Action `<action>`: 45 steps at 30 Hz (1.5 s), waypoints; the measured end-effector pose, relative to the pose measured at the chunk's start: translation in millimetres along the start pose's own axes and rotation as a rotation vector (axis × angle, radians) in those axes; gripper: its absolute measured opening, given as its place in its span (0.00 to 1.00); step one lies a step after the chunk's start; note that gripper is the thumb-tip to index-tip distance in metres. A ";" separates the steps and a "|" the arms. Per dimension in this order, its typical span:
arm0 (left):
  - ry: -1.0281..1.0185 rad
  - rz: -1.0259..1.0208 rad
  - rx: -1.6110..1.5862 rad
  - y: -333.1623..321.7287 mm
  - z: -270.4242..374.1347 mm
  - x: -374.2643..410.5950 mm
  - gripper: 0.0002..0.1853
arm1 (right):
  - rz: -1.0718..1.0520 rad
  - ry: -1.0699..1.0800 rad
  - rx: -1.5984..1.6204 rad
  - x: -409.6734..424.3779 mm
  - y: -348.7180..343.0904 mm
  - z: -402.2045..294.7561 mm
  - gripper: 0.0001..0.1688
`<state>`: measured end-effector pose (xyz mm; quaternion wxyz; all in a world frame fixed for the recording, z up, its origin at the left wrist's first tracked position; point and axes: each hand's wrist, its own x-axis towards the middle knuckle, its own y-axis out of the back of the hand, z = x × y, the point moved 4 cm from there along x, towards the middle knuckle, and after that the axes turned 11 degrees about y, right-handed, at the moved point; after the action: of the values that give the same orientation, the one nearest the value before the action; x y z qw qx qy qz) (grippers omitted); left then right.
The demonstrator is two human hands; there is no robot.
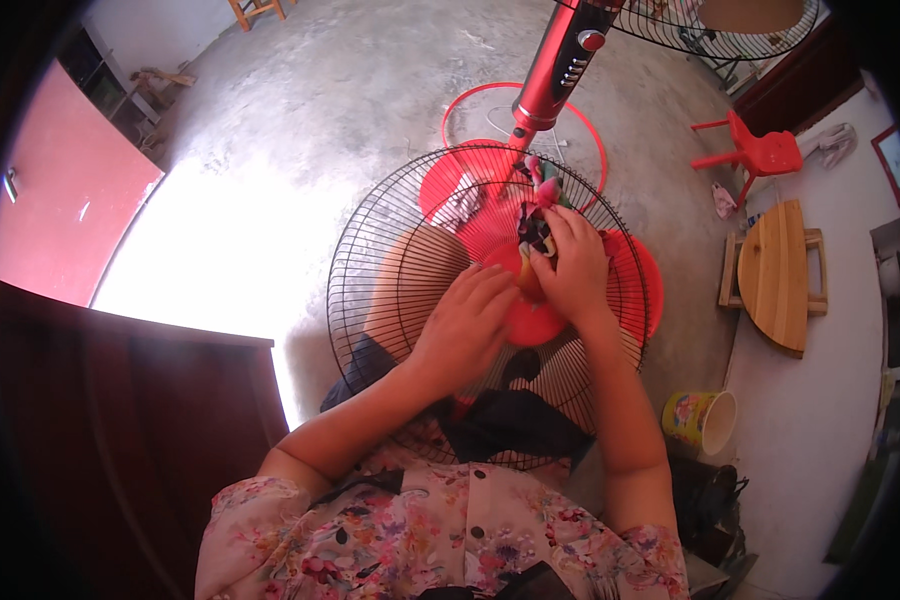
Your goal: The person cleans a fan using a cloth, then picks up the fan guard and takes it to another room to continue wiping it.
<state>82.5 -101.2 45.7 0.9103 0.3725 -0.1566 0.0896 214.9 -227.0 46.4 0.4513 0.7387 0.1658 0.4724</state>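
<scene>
A round black wire fan grille [405, 187] lies across my lap, with a red disc [529, 326] at its centre. My right hand [574, 262] grips a crumpled multicoloured cloth [544, 191] against the wires above the disc. Loosely curved over the grille's middle, left of the disc, is my left hand [469, 322]; it shows no object in its grasp. Past the grille stands the red and black column [562, 67] of a fan, with buttons on its front. Some of the cloth is hidden behind my right fingers.
Under the grille's right side sits a red basin [649, 285]. A striped cloth [457, 202] shows through the wires. On the right are a red plastic chair [769, 154], a wooden folding table [772, 277] and a yellow bucket [697, 420]. Another grille [720, 45] is at upper right. Dark furniture [142, 375] stands left.
</scene>
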 end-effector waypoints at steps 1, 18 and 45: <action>0.006 -0.001 -0.003 -0.7 -0.4 -0.6 0.26 | -0.006 -0.006 0.025 3.9 -5.2 8.3 0.28; 0.043 -0.068 -0.115 0.0 -3.3 -2.6 0.25 | -0.333 -0.507 -0.065 84.4 -84.8 121.5 0.26; -0.024 -0.022 -0.038 -6.9 -3.9 -2.4 0.26 | -0.242 -0.201 -0.085 104.5 -100.7 79.1 0.28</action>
<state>83.0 -103.4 37.7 0.9161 0.3580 -0.1653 0.0722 352.3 -143.0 9.3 0.5502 0.7371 0.1875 0.3447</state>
